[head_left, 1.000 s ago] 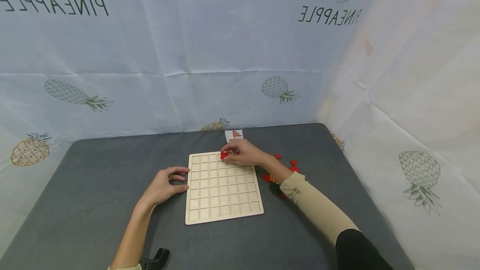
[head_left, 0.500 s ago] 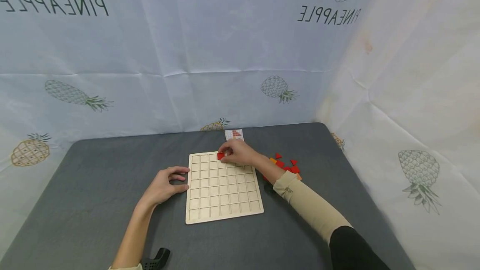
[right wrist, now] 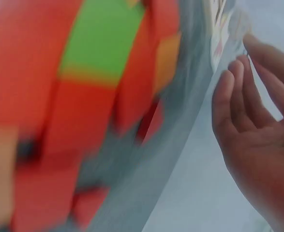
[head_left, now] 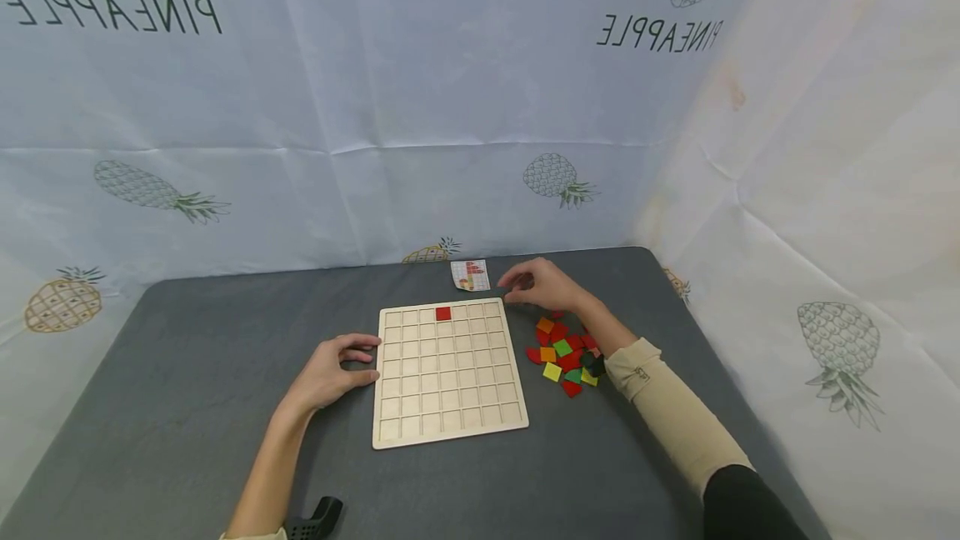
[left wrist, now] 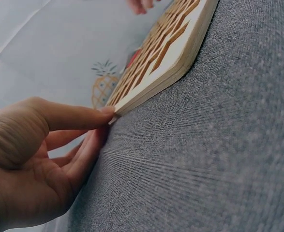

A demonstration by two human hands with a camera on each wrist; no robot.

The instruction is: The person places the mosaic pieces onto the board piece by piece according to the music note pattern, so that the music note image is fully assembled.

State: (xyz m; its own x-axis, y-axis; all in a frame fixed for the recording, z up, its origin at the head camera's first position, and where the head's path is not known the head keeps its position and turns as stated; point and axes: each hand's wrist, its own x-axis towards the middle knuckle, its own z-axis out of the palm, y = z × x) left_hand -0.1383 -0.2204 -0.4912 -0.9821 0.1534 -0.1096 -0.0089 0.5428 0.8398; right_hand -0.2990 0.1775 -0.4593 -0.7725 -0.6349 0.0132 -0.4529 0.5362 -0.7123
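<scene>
A pale wooden board (head_left: 450, 373) with a grid of square recesses lies on the table. One red square tile (head_left: 443, 313) sits in its top row. My left hand (head_left: 330, 371) touches the board's left edge, thumb and fingers apart; the left wrist view shows fingertips (left wrist: 107, 112) against that edge. Past the board's far right corner, my right hand (head_left: 546, 284) is raised over the table, fingers loosely bent, with nothing visible in it. Beneath the right forearm lies a pile of tiles (head_left: 562, 352), mostly red, with orange, yellow and green ones. The right wrist view shows the pile blurred.
A small printed card (head_left: 470, 275) with a coloured grid pattern lies behind the board. The grey table (head_left: 225, 407) meets a hanging pineapple-print cloth (head_left: 420, 90) at the back. The left wrist carries a black device (head_left: 315, 518).
The right hand has let go of the red square tile, which had slid slightly left and now sits in the top row. It has moved right, off the board. The left hand stays put.
</scene>
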